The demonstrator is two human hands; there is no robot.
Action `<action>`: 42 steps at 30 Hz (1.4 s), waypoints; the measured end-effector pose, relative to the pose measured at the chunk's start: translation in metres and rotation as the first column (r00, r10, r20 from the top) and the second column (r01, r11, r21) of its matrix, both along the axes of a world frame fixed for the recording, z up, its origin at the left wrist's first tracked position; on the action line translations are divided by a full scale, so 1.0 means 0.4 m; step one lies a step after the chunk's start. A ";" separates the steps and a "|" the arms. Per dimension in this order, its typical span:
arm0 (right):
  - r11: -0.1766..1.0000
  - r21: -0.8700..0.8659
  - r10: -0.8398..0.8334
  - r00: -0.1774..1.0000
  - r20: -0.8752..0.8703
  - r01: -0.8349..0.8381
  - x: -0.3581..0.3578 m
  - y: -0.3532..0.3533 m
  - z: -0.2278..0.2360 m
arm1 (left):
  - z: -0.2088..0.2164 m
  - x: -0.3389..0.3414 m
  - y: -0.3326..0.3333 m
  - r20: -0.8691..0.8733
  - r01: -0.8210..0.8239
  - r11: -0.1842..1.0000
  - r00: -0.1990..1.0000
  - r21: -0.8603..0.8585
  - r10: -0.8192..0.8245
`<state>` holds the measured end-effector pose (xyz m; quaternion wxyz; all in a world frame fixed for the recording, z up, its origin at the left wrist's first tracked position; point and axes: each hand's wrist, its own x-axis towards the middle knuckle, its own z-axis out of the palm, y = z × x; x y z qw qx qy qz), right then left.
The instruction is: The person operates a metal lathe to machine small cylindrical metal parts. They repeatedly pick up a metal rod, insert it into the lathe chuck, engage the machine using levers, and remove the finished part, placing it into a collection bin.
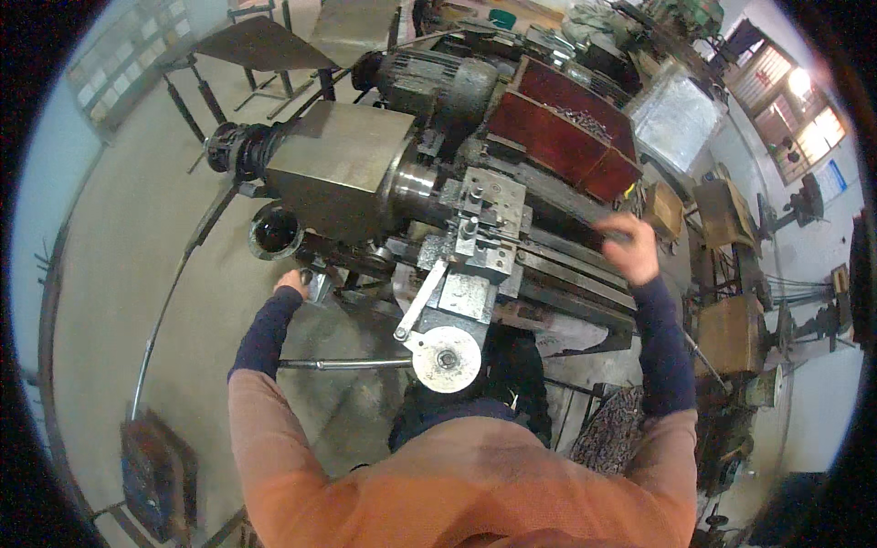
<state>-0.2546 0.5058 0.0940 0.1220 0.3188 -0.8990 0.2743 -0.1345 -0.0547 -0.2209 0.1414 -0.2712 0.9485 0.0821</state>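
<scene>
A small metal lathe stands in front of me, with a boxy headstock, a bright spindle chuck and a tool post on its cross slide. Nearest my body are a round pale handwheel and a flat lever. My left hand is closed beside a small grey metal part below the headstock; its grip is partly hidden. Over the right end of the bed rails, my right hand is raised with curled fingers, slightly blurred. Whatever it pinches is too small to name.
Behind the bed, a dark red tray holds small metal pieces. An electric motor sits behind the headstock. A long rod slants down at left, and a metal-topped table stands beyond. Metal shavings lie at lower right.
</scene>
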 end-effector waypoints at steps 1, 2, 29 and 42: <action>0.996 0.020 -0.087 0.995 0.052 0.086 0.028 0.078 -0.020 | 0.013 -0.017 0.002 0.022 0.088 0.995 0.996 -0.048 -0.087; 0.979 0.041 -0.202 0.974 0.105 0.199 0.062 0.148 -0.036 | 0.050 -0.030 0.000 0.051 0.174 0.980 0.984 -0.099 -0.170; -0.016 0.782 -0.987 0.116 -0.113 0.623 0.280 1.112 -0.429 | 0.203 0.477 0.068 -0.413 -0.332 0.516 0.333 0.790 0.848; 0.001 0.618 -1.000 0.013 -0.015 0.786 0.513 0.886 -0.453 | 0.107 0.516 0.043 -0.456 -0.327 0.450 0.063 0.831 0.888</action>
